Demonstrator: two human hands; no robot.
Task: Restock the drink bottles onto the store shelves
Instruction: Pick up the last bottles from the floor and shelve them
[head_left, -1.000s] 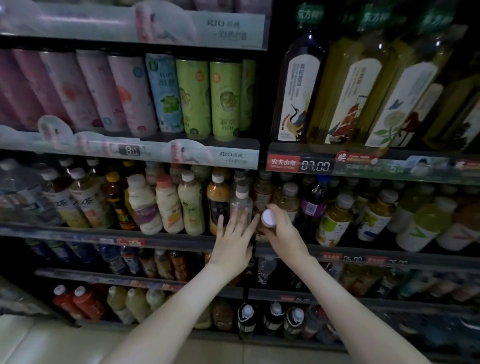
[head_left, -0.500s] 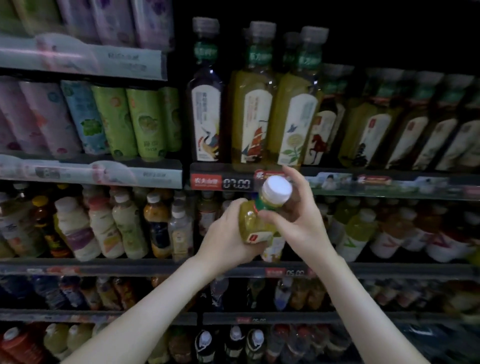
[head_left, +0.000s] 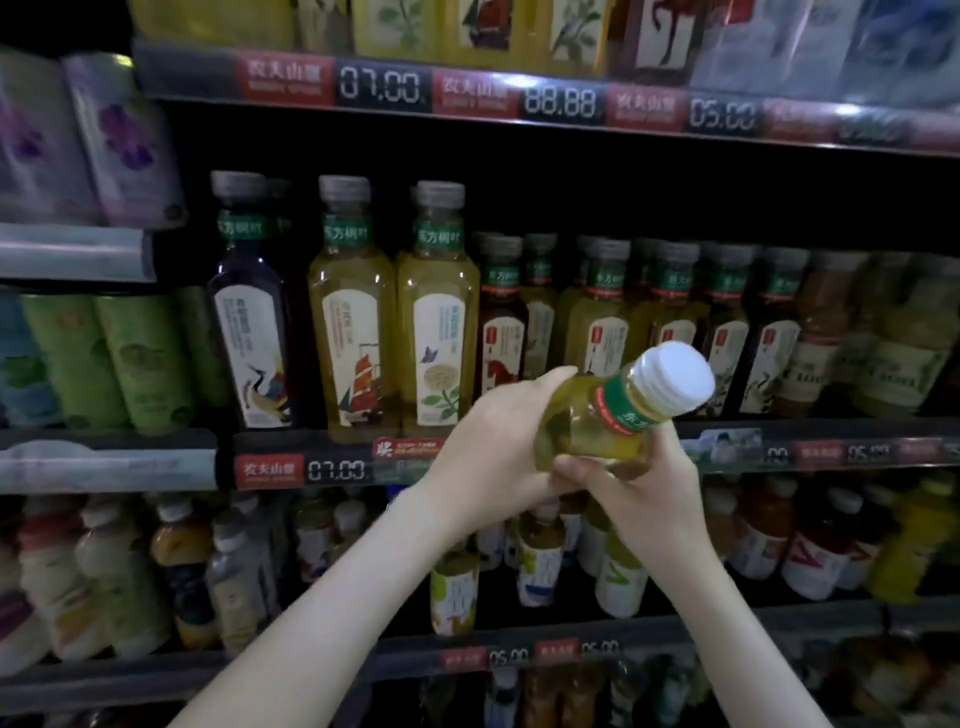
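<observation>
While the green-tea bottle (head_left: 597, 421) is held in front of the middle shelf (head_left: 337, 470), clear of every row, it lies tilted, white cap up and to the right, probably so its label can be matched to the tall tea bottles (head_left: 353, 332) behind. The left hand (head_left: 498, 441) wraps its body from the left; the right hand (head_left: 644, 488) cups it from below, fingers curled round. Both forearms reach forward and converge.

A shop: tiered shelves (head_left: 545, 457) packed with bottled drinks (head_left: 353, 312), digital price tags (head_left: 379, 85) along each edge.
</observation>
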